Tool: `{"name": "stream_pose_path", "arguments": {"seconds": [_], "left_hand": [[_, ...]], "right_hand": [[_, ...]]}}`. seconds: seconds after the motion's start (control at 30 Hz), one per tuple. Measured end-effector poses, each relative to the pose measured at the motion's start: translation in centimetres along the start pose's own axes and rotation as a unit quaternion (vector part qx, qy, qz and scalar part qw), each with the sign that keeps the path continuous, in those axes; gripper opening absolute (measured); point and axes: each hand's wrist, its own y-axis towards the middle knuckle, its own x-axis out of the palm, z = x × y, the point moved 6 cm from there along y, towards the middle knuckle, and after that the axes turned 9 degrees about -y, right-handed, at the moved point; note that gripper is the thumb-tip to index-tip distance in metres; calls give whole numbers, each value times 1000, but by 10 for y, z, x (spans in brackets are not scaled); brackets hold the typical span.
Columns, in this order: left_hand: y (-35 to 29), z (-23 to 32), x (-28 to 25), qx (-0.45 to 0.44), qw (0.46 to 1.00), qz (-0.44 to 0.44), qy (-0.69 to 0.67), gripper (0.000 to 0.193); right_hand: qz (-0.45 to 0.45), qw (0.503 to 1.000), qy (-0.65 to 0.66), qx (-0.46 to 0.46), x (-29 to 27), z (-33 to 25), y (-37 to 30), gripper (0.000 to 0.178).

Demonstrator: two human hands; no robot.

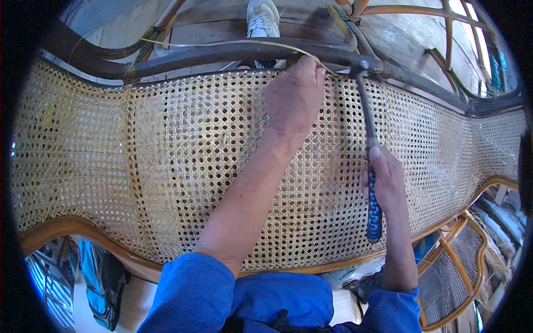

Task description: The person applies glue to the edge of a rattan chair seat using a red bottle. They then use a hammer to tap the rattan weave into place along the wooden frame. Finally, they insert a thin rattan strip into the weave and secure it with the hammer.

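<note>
A panel of woven cane webbing [222, 161] spans the view, its far side bordered by a dark curved rail [211, 54]. My left hand [295, 97] is closed at that far edge, its fingertips pinching a thin pale cane strip [239, 42]. The strip arcs off to the left above the rail, and its short right end reaches the webbing's edge. My right hand [386, 180] grips a hammer [365, 105] by its blue patterned handle. The hammer's dark head is over the rail, just right of my left hand; whether it touches cannot be told.
An orange-brown rail [72, 225] bounds the near side. Another rattan piece with a mesh panel [452, 277] stands at the lower right, beside loose fibres [496, 258]. A dark and teal bag [100, 283] lies lower left. Beyond the rail a white shoe [262, 19] rests on planks.
</note>
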Motion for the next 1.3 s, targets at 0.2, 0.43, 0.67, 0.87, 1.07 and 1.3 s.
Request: {"name": "stream_pose_path", "arguments": {"seconds": [0.2,0.43,0.67,0.87,1.07,1.3], "left_hand": [[0,-1,-11,-72,996,-29,-46,21],[-2,-2,-10,-89,989,-62,-96,29],[-18,16,0,-86,977,-142,-134,23],[-39,19,6,28,983,-140,-118,18],[-29,19,-2,-5,989,-95,-114,28],[-48,-4,-2,-408,687,-109,-592,33]], "right_hand": [[213,929,-302,-29,-51,16,-16,36],[251,879,-400,-61,-73,29,-2,41],[321,840,-352,-259,-70,-9,12,29],[218,882,-246,-338,-25,-79,56,19],[230,865,-255,-365,-11,-95,87,19],[177,913,-174,-322,7,-88,45,17]]}}
